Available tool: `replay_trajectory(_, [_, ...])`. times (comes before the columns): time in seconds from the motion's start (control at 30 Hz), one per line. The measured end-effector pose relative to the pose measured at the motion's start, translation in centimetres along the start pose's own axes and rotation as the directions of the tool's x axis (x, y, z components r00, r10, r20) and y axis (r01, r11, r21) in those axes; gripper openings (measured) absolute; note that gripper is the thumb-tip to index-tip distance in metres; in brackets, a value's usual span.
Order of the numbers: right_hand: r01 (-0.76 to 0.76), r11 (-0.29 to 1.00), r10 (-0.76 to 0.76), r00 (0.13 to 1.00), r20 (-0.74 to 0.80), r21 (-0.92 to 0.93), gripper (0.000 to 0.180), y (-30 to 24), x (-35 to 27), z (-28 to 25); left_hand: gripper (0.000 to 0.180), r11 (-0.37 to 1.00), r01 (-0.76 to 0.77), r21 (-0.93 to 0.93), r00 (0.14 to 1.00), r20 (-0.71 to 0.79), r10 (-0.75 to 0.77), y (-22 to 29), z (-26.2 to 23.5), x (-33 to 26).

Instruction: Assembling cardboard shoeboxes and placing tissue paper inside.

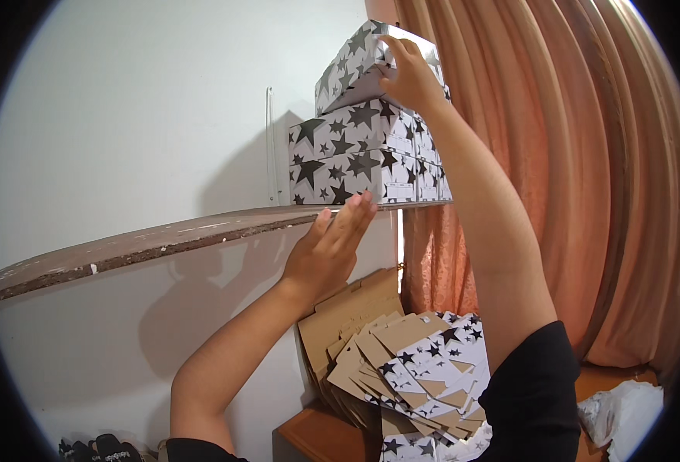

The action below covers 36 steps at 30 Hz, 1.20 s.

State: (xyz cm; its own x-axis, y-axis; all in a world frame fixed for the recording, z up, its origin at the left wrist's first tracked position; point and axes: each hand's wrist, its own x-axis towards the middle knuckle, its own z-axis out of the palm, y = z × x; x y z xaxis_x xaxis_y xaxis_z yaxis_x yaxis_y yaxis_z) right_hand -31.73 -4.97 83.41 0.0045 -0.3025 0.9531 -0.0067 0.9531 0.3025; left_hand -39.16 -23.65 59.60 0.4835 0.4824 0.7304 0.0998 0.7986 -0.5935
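From my end I've got the tilted starry box [344, 73] atop the stack [340, 162] on the shelf [163, 232], mostly left of the nearer right hand [415, 81], fingers spread wide (can't tell if gripping), while the left hand [326, 252] floats empty by the shelf's edge.

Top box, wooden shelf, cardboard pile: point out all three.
Top box [346, 68], head view: its star-patterned left side.
Wooden shelf [147, 239], head view: its bare upper surface.
Cardboard pile [408, 333], head view: a plain brown sheet.
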Motion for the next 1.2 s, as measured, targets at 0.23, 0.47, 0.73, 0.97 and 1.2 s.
replay_trajectory(0.23, [0.076, 0.993, -0.104, 0.927, -0.361, -0.092, 0.059, 2.7, -4.4, 3.7, 0.057, 0.998, -0.019, -0.063, 1.0, 0.002, 0.019, 0.0, -0.1, 0.5])
replay_trajectory(0.47, [-0.465, 0.86, 0.51, 0.799, -0.317, 0.212, 0.105, 1.1, -4.3, 2.9, 0.059, 1.0, 0.016, -0.014, 1.0, -0.021, -0.016, 0.5, 0.4, 0.4])
replay_trajectory(0.73, [-0.629, 0.721, 0.683, 0.716, -0.143, 0.29, 0.092, 1.3, -3.8, 4.3, 0.06, 0.999, 0.04, -0.034, 0.999, -0.024, -0.041, 0.5, 0.4, 0.4])
replay_trajectory(0.97, [-0.677, 0.72, 0.689, 0.724, -0.033, 0.153, 0.062, 0.3, -4.0, 5.3, 0.059, 0.998, 0.023, -0.053, 1.0, -0.011, -0.024, 0.3, 0.3, 0.3])
replay_trajectory(1.2, [-0.622, 0.746, 0.589, 0.783, -0.203, -0.238, 0.046, -0.7, -3.4, 7.6, 0.056, 0.993, 0.046, -0.106, 0.999, -0.005, -0.046, 0.6, -0.1, 0.6])
